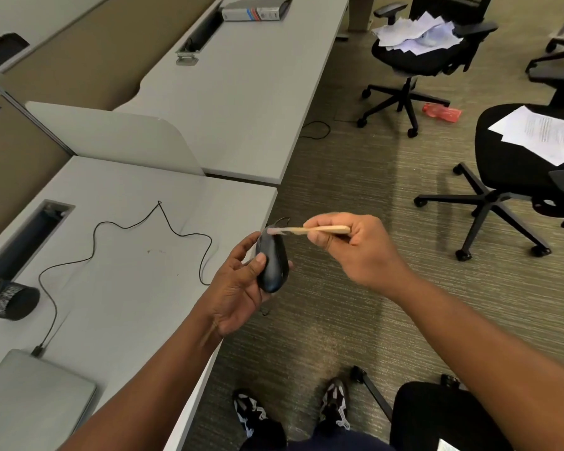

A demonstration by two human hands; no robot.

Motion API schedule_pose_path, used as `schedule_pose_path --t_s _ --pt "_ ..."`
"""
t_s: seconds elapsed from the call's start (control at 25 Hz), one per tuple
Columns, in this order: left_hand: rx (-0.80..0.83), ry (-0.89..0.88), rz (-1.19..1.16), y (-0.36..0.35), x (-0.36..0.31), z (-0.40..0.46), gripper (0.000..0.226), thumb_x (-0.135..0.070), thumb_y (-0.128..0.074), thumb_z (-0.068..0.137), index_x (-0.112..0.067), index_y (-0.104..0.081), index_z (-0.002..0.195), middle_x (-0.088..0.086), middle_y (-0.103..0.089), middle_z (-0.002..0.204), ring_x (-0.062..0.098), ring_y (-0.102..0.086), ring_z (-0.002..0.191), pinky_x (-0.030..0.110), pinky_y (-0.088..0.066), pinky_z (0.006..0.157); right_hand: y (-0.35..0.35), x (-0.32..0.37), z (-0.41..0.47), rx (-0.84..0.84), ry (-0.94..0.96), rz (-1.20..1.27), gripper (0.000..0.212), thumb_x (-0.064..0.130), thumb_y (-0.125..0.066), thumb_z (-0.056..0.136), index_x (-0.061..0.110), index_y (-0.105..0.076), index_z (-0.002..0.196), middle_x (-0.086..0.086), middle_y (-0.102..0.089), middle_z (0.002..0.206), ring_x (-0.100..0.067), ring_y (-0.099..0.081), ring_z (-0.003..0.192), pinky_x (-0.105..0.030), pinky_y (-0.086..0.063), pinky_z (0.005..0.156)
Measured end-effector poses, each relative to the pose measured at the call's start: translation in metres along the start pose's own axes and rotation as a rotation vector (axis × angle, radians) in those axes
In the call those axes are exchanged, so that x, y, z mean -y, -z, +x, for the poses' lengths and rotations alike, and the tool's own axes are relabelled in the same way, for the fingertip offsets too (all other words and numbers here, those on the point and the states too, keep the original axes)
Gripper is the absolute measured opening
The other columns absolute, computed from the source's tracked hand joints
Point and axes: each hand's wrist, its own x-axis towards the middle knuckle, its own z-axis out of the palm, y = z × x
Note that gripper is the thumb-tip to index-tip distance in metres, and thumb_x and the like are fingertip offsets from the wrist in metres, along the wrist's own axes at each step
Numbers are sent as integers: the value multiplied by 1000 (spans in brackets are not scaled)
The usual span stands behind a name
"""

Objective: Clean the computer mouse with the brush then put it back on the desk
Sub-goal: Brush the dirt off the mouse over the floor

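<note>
mouse (273, 262): black plastic, slightly glossy
brush (319, 229): pale wooden handle, light bristles
desk (137, 255): matt grey laminate
floor (355, 196): rough ribbed carpet

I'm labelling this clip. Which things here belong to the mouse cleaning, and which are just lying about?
Part of the job:
mouse, held in the left hand
brush, held in the right hand
desk

Lying about:
laptop
mesh pen cup
binder
papers on chair
red bottle on floor
</note>
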Motion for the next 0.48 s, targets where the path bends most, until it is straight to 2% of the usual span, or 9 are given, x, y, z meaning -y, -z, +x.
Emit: schedule_pose_path --t_s 0.04,0.12,0.28,0.36,0.48 --pt "-12 -3 -13 0 -1 1 64 -5 -59 91 -20 -47 152 23 -61 142 41 -73 107 47 -65 84 0 -1 -2 38 15 -42 14 13 -71 96 14 -79 107 20 -66 62 -2 -50 48 -14 -37 49" --pt "-50 -7 -40 1 -2 3 63 -8 -60 93 -19 -44 153 21 -63 140 42 -71 111 49 -63 89 1 -2 -7 78 35 -81 13 12 -72 96 15 -80 106 24 -67 65 -2 -54 52 -12 -38 51" --pt "-134 -10 -86 4 -5 6 65 -9 -62 92 -17 -43 154 23 -60 143 40 -71 112 48 -65 86 5 -2 -13 173 -3 -65 14 14 -74 94 25 -81 99 0 -72 71 -8 -52 55 -24 -42 52" --pt "-143 -9 -102 3 -7 6 66 -10 -63 90 -18 -44 153 25 -57 145 42 -71 112 47 -66 80 9 0 -13 218 -19 -63 14 14 -74 94 26 -81 98 -5 -72 74 -13 -53 58 -27 -44 53" --pt "-146 -10 -172 0 -7 7 64 -8 -66 89 -18 -47 149 24 -58 144 42 -70 113 49 -66 81 7 -3 -8 97 17 8 13 12 -72 95 20 -80 102 9 -73 73 -5 -53 56 -22 -43 52"
